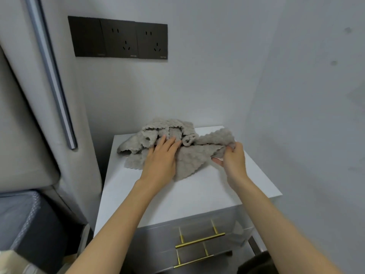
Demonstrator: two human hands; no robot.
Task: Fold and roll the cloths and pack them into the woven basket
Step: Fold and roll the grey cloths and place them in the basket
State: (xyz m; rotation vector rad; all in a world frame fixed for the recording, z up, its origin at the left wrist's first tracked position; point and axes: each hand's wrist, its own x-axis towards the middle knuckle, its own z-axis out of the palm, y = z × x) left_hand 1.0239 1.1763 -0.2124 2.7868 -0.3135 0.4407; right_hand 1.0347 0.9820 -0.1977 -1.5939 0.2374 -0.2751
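Note:
A heap of crumpled beige cloths [169, 131] lies at the back of a white nightstand top [177, 196]. One cloth [193, 161] is partly spread toward the front of the heap. My left hand [160, 161] lies flat on the cloths with straight fingers, pressing them down. My right hand [234, 157] pinches the right corner of the spread cloth and lifts it slightly off the top. No woven basket is in view.
The nightstand stands in a corner, with walls behind and to the right. Its drawers have gold bar handles [199, 241]. Black wall sockets [120, 38] hang above. A padded headboard [29, 115] and a bed edge [23, 220] are on the left.

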